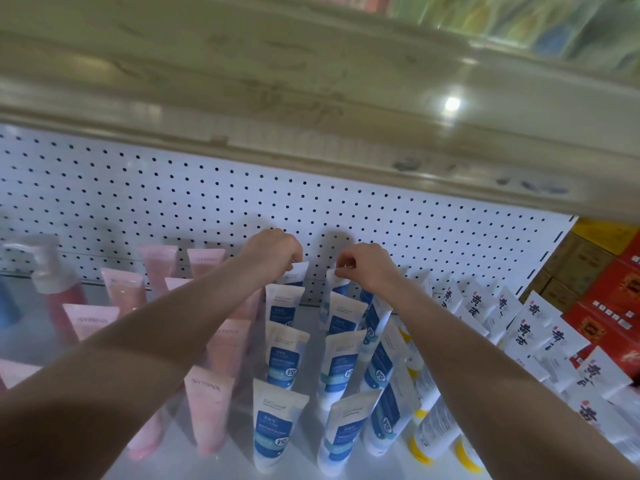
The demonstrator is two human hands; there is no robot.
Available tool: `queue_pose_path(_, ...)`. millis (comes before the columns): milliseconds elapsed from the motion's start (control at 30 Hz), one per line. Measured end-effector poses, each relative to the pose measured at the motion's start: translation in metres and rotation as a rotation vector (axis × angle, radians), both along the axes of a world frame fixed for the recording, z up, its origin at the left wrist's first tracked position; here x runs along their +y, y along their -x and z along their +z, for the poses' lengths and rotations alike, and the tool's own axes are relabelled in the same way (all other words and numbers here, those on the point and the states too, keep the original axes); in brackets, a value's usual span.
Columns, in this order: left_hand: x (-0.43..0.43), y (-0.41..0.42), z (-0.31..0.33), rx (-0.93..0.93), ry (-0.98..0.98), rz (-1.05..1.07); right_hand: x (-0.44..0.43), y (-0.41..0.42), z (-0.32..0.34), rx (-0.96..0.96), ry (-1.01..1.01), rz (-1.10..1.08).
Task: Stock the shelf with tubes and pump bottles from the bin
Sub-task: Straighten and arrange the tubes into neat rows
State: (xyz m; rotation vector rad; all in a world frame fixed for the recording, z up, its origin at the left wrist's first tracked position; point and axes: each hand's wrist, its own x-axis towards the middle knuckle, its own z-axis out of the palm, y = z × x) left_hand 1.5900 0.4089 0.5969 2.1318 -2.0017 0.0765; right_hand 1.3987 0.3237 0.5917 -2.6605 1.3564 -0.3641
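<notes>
both arms reach to the back of a white shelf (239, 445), close to its pegboard (173, 188) wall. the left hand (273, 252) has its fingers curled down and pinches the flat crimped end of a blue-and-white tube (297, 271), the rearmost of the left blue column. the right hand (369, 268) pinches the top edge of a second blue-and-white tube (338, 284), the rearmost of the next column. both tubes stand cap-down, with their crimped ends up, just in front of the pegboard.

the shelf holds its stock in rows that run front to back. more blue-and-white tubes (277, 424) stand in columns in front of the two held ones, and those in the column further right tilt. left of them are pink tubes (207, 407), partly hidden by the left forearm. a pump bottle (55, 285) with a white head and pink-red contents stands at the far left. right of the blue columns lean white tubes with yellow caps (433, 431), then white tubes with black characters (526, 330), crowded and overlapping. beyond the shelf's right end sit red and yellow cartons (616, 292). the blurred underside of an upper shelf (242, 81) fills the top of the view.
</notes>
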Motion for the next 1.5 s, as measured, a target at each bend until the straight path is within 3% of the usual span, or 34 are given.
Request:
queue_pose_path(267, 0.004, -0.001, 0.001, 0.010, 0.011, -0.008, 0.002, -0.001, 0.000, 0.004, -0.011, -0.035)
queue_pose_path(533, 0.008, 0.003, 0.005, 0.025, 0.076, -0.073, 0.021, 0.021, 0.017, -0.136, 0.008, -0.052)
queue_pose_path(967, 0.050, 0.096, 0.044, 0.058, 0.206, -0.232, 0.064, 0.095, 0.038, -0.204, 0.088, 0.064)
queue_pose_path(1500, 0.150, 0.169, 0.012, 0.094, 0.194, -0.035, 0.136, 0.151, 0.013, -0.114, 0.027, 0.272)
